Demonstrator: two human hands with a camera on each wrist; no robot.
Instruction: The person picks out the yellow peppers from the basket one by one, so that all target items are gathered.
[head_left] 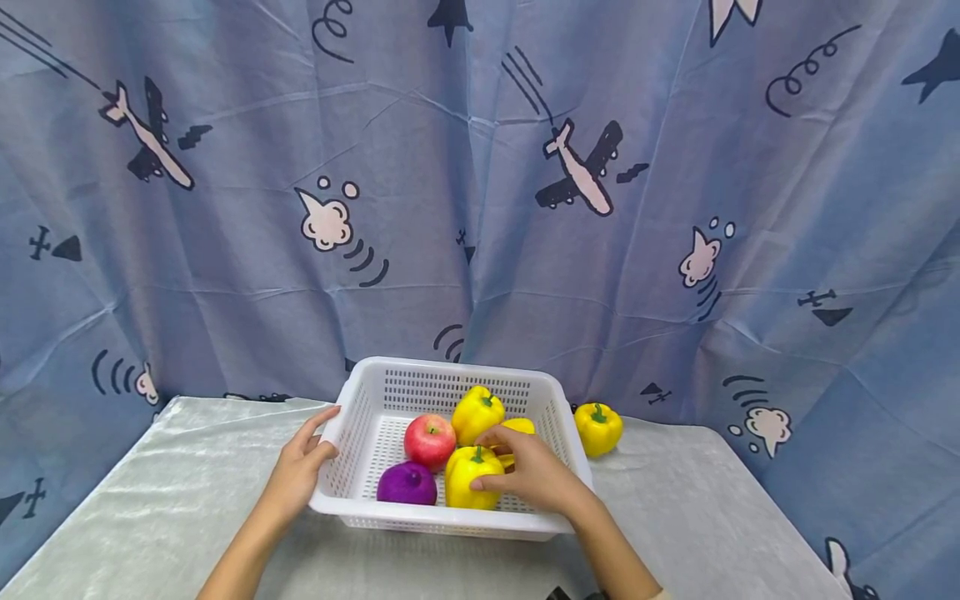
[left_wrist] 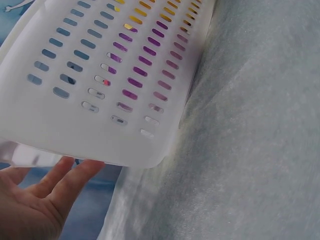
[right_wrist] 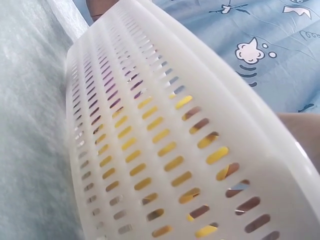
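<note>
A white plastic basket with slotted walls stands on the table. In it lie a red apple, a round purple fruit or vegetable whose kind is unclear, and yellow bell peppers. My right hand reaches over the basket's right side and grips the front yellow bell pepper between thumb and fingers. Behind it sits another yellow bell pepper; a further yellow item is partly covered by the hand. At the left rim, my left hand touches the basket with mostly straight fingers.
To the right of the basket, a yellow bell pepper rests on the table, close to the basket wall. A pale cloth covers the table. Behind its far edge hangs a blue patterned curtain. A small dark object shows at the bottom edge.
</note>
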